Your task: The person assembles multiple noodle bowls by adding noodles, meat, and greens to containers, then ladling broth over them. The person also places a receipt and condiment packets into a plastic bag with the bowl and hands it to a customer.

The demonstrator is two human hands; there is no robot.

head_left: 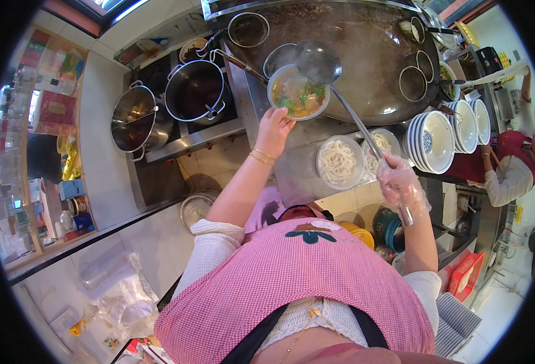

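Observation:
My left hand (273, 128) grips a clear round takeout bowl (272, 99) by its near side, fingers closed at the rim. Broth, chopped green herbs and pale pieces fill it. In a clear plastic glove, my right hand (401, 187) is wrapped round the long metal handle of a ladle (318, 62). The ladle's dark, round head hangs over the bowl's far right edge; whether the two touch I cannot tell. Between my hands, two round containers of white noodles (338, 161) sit on the steel counter (292, 173), the right one partly behind the ladle handle.
Beyond the counter, a wide steaming pan (364, 36) has several strainers (413, 84) around its edge. Striped bowls (428, 142) stand stacked at the right. Two metal pots (195, 91) occupy the stove at the left. Another person (516, 161) in red works at the far right.

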